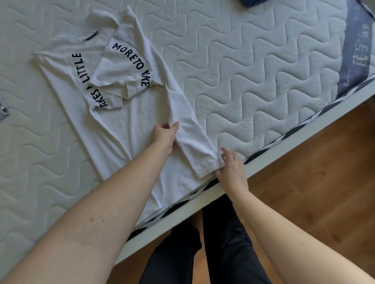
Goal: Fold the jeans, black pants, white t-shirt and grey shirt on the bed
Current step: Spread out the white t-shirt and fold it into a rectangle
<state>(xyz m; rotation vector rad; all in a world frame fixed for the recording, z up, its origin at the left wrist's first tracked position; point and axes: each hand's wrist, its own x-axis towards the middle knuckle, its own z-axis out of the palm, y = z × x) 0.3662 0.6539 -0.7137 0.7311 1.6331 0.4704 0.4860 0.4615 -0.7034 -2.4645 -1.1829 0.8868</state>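
Observation:
The white t-shirt [121, 121] with black lettering lies flat on the mattress [253, 71], its hem at the near edge of the bed. Its right side and sleeve are folded inward over the body. My left hand [165, 134] pinches the folded edge about halfway down the shirt. At the hem, my right hand [231, 166] grips the bottom corner of the same fold. A dark blue garment [250, 2], perhaps the jeans, shows only as a corner at the top edge. A scrap of grey fabric [3, 110] peeks in at the far left.
The quilted mattress has a striped border and sits on a white bed frame [284, 156] running diagonally. Wooden floor [314, 182] lies to the right and below. My legs in dark trousers [219, 243] stand against the frame.

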